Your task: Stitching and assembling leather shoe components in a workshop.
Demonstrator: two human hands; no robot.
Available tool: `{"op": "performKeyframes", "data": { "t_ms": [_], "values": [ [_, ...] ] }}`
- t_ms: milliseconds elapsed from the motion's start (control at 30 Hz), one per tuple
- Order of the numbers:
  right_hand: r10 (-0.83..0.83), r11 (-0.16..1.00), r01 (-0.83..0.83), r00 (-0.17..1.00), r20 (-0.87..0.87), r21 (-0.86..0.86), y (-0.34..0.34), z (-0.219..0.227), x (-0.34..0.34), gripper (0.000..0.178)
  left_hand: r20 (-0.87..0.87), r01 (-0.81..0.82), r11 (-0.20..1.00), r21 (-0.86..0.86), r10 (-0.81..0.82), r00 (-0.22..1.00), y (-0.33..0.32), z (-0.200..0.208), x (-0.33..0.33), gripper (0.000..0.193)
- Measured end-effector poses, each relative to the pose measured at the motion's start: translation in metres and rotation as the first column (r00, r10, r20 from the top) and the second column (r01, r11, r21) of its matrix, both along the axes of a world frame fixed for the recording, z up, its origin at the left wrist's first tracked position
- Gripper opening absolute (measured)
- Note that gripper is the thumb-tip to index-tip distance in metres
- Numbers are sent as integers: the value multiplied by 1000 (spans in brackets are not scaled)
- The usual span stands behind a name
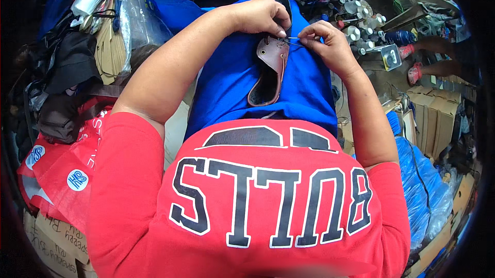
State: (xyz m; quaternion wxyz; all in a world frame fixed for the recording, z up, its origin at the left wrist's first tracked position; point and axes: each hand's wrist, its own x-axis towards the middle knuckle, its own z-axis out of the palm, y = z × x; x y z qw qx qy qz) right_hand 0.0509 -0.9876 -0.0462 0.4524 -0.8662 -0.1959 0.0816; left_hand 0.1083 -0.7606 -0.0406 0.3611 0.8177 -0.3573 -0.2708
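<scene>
A brown leather shoe (274,57) with metal eyelets rests on the blue cloth (221,82) over my lap, its heel opening towards me. My left hand (264,16) is closed on the shoe's far part, thumb and fingers pressed to the leather, and covers much of it. Just to the right, my right hand (326,43) pinches a thin strand (295,44) that runs to the shoe beside my left thumb. Whether the strand is thread, or partly a needle, is too fine to tell.
Several small bottles (356,20) crowd the floor at the far right, near another person's feet in red footwear (414,73). Cardboard (435,118) and blue plastic (420,185) lie at right. Red bags (62,175), dark bags (72,61) and clear plastic wrap (139,15) are piled at left.
</scene>
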Motion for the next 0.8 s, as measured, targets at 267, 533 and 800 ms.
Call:
{"op": "performKeyframes", "data": {
  "t_ms": [267,533,800],
  "values": [
    [43,998,-41,998,43,-36,8,1,-6,11,-218,-144,969,-200,99,971,5,-13,-6,19],
    [-45,999,43,982,184,17,15,-11,-17,8,-316,-207,942,-266,118,941,9,-17,-8,18],
    [6,997,23,932,362,-78,21,-13,-22,9,-330,-213,942,-261,121,936,8,-13,-9,19]
  ]
}}
